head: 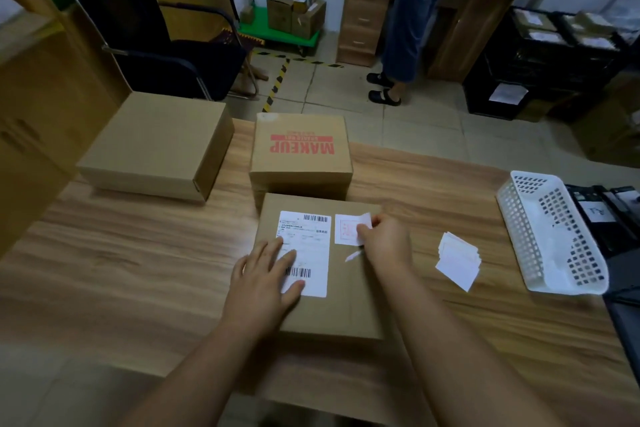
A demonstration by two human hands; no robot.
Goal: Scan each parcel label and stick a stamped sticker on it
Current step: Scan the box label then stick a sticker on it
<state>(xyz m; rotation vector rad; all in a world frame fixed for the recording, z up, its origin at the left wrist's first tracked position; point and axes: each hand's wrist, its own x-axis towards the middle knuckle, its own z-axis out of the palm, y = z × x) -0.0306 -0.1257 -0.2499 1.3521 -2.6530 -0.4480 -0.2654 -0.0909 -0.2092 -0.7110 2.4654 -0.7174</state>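
Near parcel (332, 288) sits mid-bench. Our left hand (266, 284) lies open and flat on its label (304, 253); our right hand (384, 239) pinches the sticker (348, 229) just right of the label. We should press it flat from the left edge, smoothing rightward, keeping the parcel pinned.

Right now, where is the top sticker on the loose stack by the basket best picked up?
Pinch the near corner of the sticker stack, coming from the right hand side: the sheets lie fanned and flat on the table, and that corner juts out alone.
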